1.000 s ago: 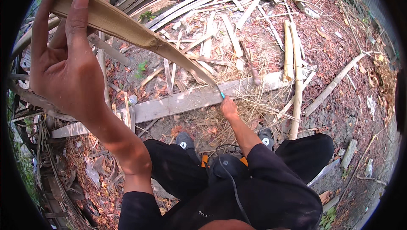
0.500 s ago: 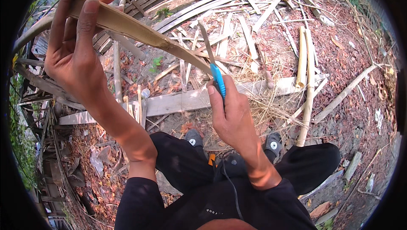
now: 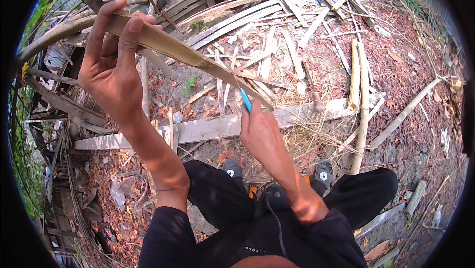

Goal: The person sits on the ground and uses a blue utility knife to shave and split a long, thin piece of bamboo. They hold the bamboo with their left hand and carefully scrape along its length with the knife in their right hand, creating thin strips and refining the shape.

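Observation:
My left hand (image 3: 113,67) is raised at the upper left, its fingers closed round the upper end of a long, split bamboo strip (image 3: 173,47). The strip slants down to the right, and a joint shows partway along it. My right hand (image 3: 266,130) grips a knife (image 3: 246,100) by its blue handle, most of which the fingers hide. Its thin blade is seen nearly edge-on and meets the strip near the lower end. I cannot tell how deep the blade sits. The strip's free end reaches just above my right hand.
A long pale plank (image 3: 208,128) lies across the ground before my feet, with thin shavings (image 3: 307,137) at its right. A mallet-like wooden piece (image 3: 317,102) rests by it. Poles (image 3: 362,119) lie to the right, and scattered wood strips (image 3: 295,55) lie beyond the plank.
My left hand and the bamboo strip have shifted right and slightly down in the view. The knife has turned; its blade, broad side visible before, now appears thin and further up the strip.

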A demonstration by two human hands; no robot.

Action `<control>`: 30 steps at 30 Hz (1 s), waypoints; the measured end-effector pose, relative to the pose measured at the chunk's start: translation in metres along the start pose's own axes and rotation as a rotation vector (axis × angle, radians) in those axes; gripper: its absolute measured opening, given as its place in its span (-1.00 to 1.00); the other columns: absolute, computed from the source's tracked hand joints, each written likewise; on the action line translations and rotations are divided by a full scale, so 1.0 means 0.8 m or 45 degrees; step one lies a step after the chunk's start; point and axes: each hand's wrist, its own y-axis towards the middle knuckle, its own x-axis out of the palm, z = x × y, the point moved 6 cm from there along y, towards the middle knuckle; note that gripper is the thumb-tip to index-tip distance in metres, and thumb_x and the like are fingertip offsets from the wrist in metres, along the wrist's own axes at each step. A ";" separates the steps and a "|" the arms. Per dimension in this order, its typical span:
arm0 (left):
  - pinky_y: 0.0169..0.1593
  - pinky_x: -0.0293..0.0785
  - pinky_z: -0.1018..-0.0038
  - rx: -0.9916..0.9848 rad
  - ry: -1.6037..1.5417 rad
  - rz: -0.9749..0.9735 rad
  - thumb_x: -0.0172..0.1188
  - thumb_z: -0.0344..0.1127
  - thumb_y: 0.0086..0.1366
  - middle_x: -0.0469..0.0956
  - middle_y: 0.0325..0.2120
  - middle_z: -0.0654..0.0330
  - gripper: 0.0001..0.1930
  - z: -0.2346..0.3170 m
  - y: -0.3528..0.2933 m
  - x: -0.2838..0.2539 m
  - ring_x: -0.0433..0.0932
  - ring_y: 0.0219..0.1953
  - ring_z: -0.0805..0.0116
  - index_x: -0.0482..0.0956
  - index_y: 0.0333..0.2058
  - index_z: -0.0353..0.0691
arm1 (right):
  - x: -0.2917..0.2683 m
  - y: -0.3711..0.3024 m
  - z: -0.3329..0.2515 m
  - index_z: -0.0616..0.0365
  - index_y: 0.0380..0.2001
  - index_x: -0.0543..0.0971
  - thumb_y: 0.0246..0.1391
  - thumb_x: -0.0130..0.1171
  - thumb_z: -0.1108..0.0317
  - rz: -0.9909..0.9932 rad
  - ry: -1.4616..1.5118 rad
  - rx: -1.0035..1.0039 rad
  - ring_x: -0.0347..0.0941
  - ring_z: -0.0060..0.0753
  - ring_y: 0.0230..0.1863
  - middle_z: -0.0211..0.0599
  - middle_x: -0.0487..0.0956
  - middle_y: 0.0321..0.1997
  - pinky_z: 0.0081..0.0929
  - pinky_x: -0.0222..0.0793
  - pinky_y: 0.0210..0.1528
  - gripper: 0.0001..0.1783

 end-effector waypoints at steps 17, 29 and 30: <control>-0.29 0.57 0.44 0.094 -0.348 -0.138 0.15 -0.51 0.25 0.61 -0.44 -0.01 -0.55 0.013 -0.007 0.044 0.60 -0.42 0.33 0.32 0.11 -0.39 | -0.031 -0.010 -0.019 0.33 -0.36 0.30 0.21 -0.01 0.37 0.192 0.319 -0.046 0.39 0.30 -0.56 0.18 0.42 -0.66 0.05 0.19 -0.54 -0.79; -0.25 0.61 0.40 0.005 -0.228 -0.118 0.16 -0.46 0.26 0.61 -0.42 -0.01 -0.62 0.010 0.001 0.030 0.61 -0.37 0.31 0.40 0.03 -0.44 | 0.107 -0.132 0.332 0.37 -0.31 0.54 0.19 -0.06 0.22 -0.059 -0.142 0.554 0.49 0.29 -0.41 0.19 0.54 -0.51 0.03 0.38 -0.29 -0.63; -0.26 0.60 0.43 -0.024 -0.247 -0.096 0.17 -0.46 0.25 0.62 -0.43 0.00 -0.63 0.000 -0.004 0.028 0.62 -0.39 0.33 0.41 0.02 -0.43 | 0.080 -0.123 0.279 0.37 -0.31 0.50 0.20 -0.06 0.21 -0.004 0.015 0.568 0.47 0.29 -0.44 0.18 0.52 -0.54 0.02 0.34 -0.35 -0.64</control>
